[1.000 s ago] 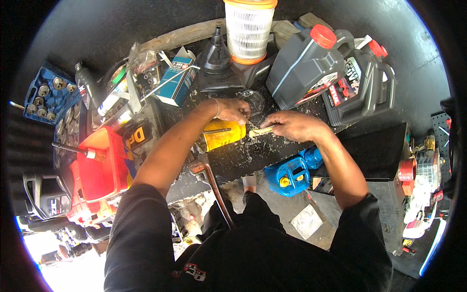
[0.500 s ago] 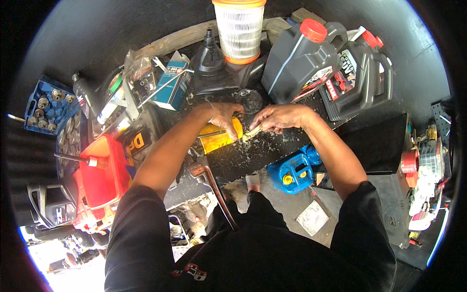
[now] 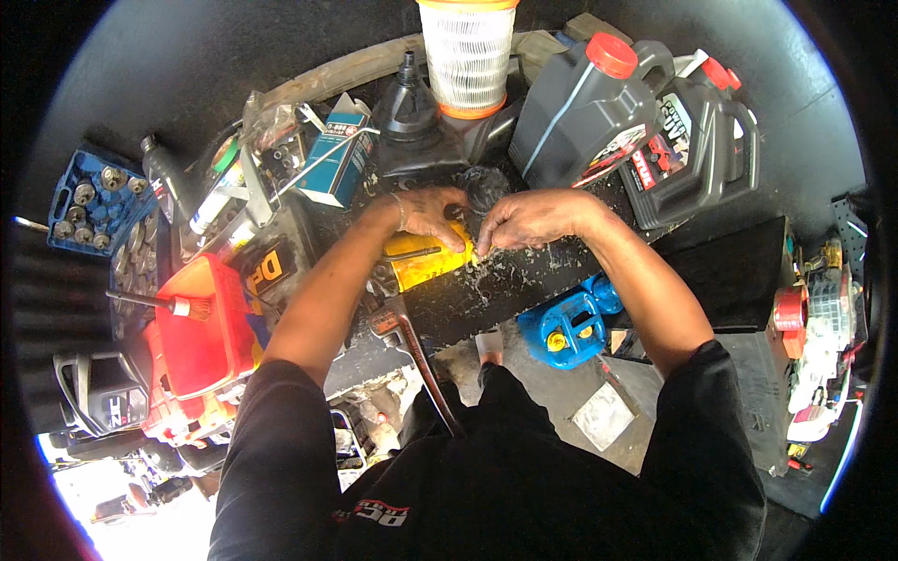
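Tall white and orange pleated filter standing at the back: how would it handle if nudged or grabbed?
The pleated filter stands upright and taller than wide, so a side nudge would probably tip it, and its round body could then roll. Its ribbed white wall looks light and likely crushable; gripping the orange end rim seems safer.

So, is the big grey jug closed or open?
Closed: the grey jug has its red cap on the neck.
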The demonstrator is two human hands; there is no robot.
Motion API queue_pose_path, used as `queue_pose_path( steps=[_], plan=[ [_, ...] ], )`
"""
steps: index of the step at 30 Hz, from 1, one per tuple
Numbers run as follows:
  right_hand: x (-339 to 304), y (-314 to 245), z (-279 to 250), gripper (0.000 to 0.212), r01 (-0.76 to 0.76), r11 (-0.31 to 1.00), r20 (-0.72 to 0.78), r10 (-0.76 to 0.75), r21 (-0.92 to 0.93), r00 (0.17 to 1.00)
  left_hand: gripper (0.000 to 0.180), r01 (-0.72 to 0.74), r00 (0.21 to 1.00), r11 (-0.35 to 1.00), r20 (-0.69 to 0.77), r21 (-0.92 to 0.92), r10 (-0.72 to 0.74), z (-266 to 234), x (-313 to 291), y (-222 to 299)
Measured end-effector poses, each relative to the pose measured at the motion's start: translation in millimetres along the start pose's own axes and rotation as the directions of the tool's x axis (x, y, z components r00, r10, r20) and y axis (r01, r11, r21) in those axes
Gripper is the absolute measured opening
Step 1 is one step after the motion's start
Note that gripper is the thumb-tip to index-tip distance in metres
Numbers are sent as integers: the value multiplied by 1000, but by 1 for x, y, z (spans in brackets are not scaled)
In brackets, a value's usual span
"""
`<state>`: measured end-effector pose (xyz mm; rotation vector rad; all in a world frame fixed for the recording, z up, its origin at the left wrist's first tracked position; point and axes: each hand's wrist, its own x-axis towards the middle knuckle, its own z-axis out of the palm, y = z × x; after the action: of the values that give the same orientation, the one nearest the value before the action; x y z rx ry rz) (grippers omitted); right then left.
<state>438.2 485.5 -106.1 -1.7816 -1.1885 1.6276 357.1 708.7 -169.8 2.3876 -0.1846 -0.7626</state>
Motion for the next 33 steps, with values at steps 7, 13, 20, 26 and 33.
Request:
queue_pose_path(
  steps=[7, 13, 20, 26, 33],
  plan=[
    [18, 46, 29, 26, 409, 906, -349, -350, 108, 869, 108, 44, 997, 994, 71, -96, -37, 1, 4, -13],
    [71, 104, 101, 37, 462, 865, -691, -212, 196, 691, 112, 63, 995, 994, 77, -90, -56, 0, 2, -11],
    [91, 111, 133, 36, 377, 924, -864, -144, 57, 482, 112, 10, 997, 1000, 79, -19, -8, -3, -5, 0],
    [83, 111, 127, 40, 352, 936, -828, -181, 21, 531, 110, 13, 996, 1000, 92, 6, -13, -3, -4, 1],
    [92, 113, 141, 54, 318, 946, -858, -211, -59, 469, 105, 0, 993, 1000, 117, -31, 3, -3, -4, -2]
  ],
)
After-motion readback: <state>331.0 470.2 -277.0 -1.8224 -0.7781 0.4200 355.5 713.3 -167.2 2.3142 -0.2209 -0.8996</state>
